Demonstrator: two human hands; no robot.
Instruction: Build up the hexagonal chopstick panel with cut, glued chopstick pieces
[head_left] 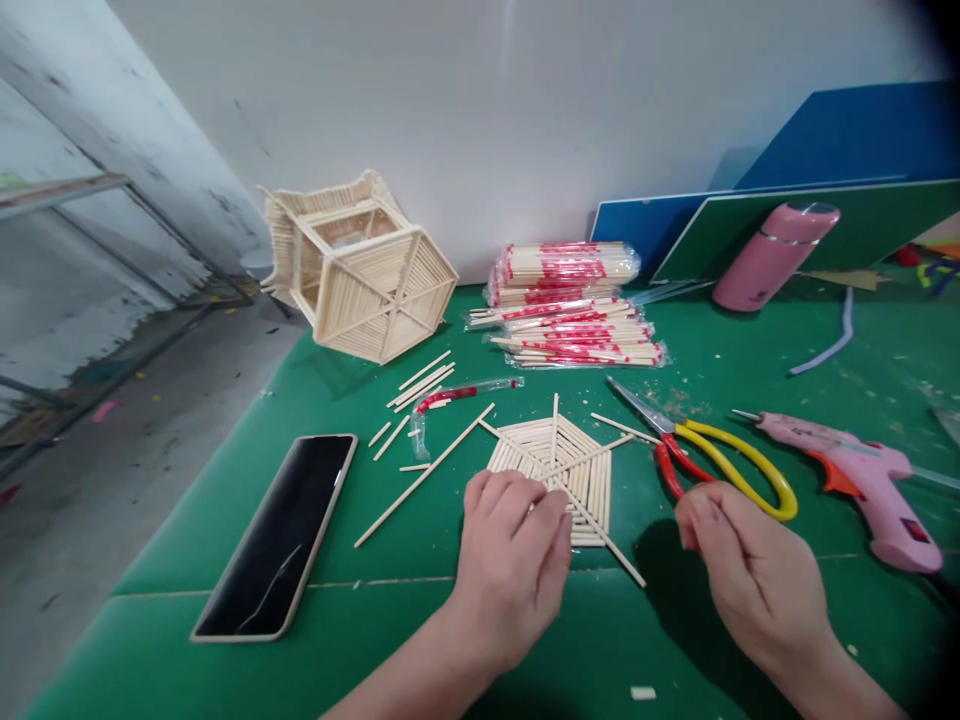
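A flat hexagonal panel of glued wooden sticks [571,455] lies on the green table [420,620]. My left hand [510,565] rests on its near left edge, fingers curled down onto the sticks. My right hand [750,570] hovers to the right of the panel, its fingertips pinched together; what they hold, if anything, is too small to see. Red and yellow scissors [720,462] lie just beyond my right hand. A long stick [424,475] lies to the left of the panel.
A black phone [281,535] lies near the table's left edge. A hexagonal stick lantern frame [360,270] stands at the back left. Wrapped chopstick packs [570,315] sit at the back. A pink glue gun [862,480] and a pink bottle [772,255] are on the right.
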